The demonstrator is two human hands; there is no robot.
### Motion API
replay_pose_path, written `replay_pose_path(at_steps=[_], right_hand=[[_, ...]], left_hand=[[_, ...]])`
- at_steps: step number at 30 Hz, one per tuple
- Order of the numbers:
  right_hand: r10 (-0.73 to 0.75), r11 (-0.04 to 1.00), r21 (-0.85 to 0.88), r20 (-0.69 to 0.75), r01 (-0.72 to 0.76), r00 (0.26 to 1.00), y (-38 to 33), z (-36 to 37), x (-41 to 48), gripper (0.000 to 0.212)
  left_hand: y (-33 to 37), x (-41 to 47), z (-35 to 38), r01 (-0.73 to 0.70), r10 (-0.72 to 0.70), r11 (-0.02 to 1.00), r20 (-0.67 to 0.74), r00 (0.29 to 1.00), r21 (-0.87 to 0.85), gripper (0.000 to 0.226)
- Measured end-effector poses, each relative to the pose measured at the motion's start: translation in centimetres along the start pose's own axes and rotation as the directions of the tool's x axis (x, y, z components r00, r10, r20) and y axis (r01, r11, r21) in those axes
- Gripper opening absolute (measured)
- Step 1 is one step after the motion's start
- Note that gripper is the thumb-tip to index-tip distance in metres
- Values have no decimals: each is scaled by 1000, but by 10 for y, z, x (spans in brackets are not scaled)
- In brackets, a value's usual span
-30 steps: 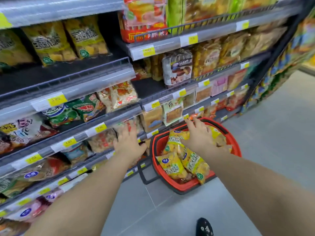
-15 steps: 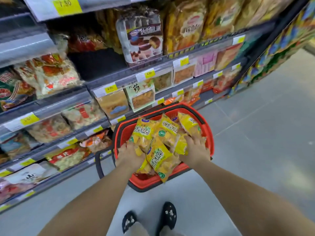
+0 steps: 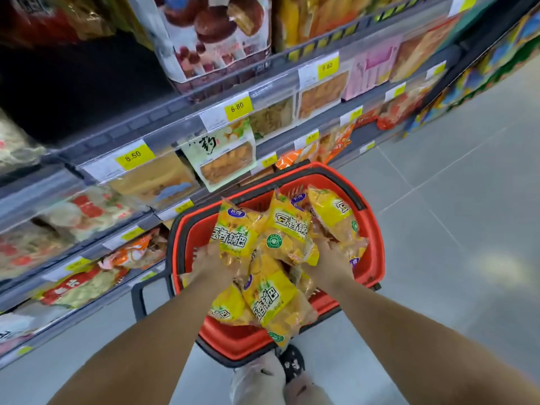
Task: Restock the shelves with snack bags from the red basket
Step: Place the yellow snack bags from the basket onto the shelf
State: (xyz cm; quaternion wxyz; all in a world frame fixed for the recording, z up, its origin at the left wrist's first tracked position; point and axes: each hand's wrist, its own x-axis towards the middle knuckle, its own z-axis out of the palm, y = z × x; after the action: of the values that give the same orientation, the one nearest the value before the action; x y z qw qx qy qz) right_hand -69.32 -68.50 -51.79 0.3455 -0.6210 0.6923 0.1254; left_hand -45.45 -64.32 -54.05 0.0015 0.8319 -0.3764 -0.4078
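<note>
The red basket (image 3: 372,229) sits on the grey tiled floor (image 3: 467,229), pushed up just beside the lowest of the shelves (image 3: 163,124), and it is heaped with yellow snack bags (image 3: 287,229) that rise above its rim. The person is bent over it with both bare forearms reaching down. The left grip (image 3: 209,258) is pressed against the left side of the heap, and the right grip (image 3: 331,257) against the right side, so the pile lies between the two. The fingers of both are buried under the crinkled plastic (I honestly cannot tell whether either grip is clenched round a bag or just laid flat against it). One bag (image 3: 271,299) hangs over the basket's near rim, label up, touching the bags above it. A black handle (image 3: 138,296) juts out from the basket's left side, low over the floor. The shelves run away to the right, crowded with clear and coloured packs of biscuits and cakes, with yellow price tags (image 3: 133,155) clipped along their front rails; one reads 8.50. Just below the basket's near edge, a dark patterned slipper (image 3: 292,362) shows on the floor.
</note>
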Motion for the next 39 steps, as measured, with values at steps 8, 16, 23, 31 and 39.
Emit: replay_pose_path(at_steps=[8,16,23,31,39], right_hand=[[151,930,334,40,-156,988,-24,37,94,77],[335,840,388,180,-379,925,-46,52,133,104],[316,781,548,67,-300,946,-35,39,118,93],[59,882,472,-98,-5,993,-37,-21,24,102],[-231,833,417,-335,363,914,-63,-79,-122,98]], left_hand=[[7,83,29,41,-44,996,42,998,79,115],[-2,98,16,21,-18,995,24,1000,-98,110],[5,78,-11,23,-77,809,-66,995,-587,111],[-5,-19,-43,-104,-52,763,-220,974,-639,111],[-48,-176,-102,-301,-52,698,-466,883,-649,109]])
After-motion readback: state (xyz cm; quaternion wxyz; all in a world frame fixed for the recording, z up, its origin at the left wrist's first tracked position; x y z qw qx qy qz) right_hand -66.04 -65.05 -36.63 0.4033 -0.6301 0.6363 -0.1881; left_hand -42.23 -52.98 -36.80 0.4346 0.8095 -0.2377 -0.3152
